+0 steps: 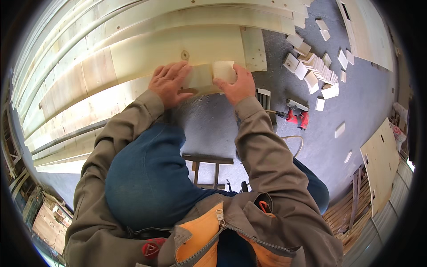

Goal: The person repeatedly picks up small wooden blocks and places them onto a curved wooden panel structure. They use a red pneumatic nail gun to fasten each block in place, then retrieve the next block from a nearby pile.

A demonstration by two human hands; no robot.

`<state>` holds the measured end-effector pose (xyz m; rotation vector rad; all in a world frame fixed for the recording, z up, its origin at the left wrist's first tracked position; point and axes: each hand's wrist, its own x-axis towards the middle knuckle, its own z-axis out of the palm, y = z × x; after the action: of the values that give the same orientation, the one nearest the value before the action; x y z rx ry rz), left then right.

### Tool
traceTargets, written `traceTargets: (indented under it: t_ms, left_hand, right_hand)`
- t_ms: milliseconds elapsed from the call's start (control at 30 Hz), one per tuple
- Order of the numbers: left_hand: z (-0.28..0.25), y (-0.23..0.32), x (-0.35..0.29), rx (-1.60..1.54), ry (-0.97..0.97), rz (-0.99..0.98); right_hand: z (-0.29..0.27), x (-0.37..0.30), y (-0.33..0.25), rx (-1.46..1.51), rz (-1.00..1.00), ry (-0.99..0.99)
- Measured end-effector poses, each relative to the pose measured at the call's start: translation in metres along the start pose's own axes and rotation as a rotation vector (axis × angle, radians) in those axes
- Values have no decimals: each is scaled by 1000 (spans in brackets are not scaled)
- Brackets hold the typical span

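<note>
My right hand (239,86) holds a small square wood block (223,71), thumb on its near side and fingers at its right edge. The block rests on the end part of a long pale wooden board (199,76). Spread flat on that same board, to the left of the block, is my left hand (171,84), its thumb apart near the board's front edge. Behind it lies a wider board (178,49) with a dark knot. The underside of the block is hidden.
Long boards (84,58) are stacked in layers at the left and back. A red nail gun (298,118) with a hose lies on the grey floor to the right. Beyond it are several loose small blocks (318,69). Plywood sheets (380,164) lean at the right.
</note>
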<state>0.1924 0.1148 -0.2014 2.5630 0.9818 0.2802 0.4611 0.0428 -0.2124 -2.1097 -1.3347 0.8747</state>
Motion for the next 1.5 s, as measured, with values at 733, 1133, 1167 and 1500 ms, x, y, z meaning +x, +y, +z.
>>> traceTargets:
  t_ms: [733,1133,1167,1500]
  left_hand:
    - [30,-6,5,26,-1,60]
    - [15,10,21,-30,16,11]
    - [18,11,19,7,29,7]
    - [38,23,45,-28,-11,20]
  right_hand:
    - [26,-3,22,-60,-150,100]
    - [22,2,36,-49,-210,20]
    - [19,0,28,-40,-165,-6]
    - [-5,6,10,-207,-233,-159]
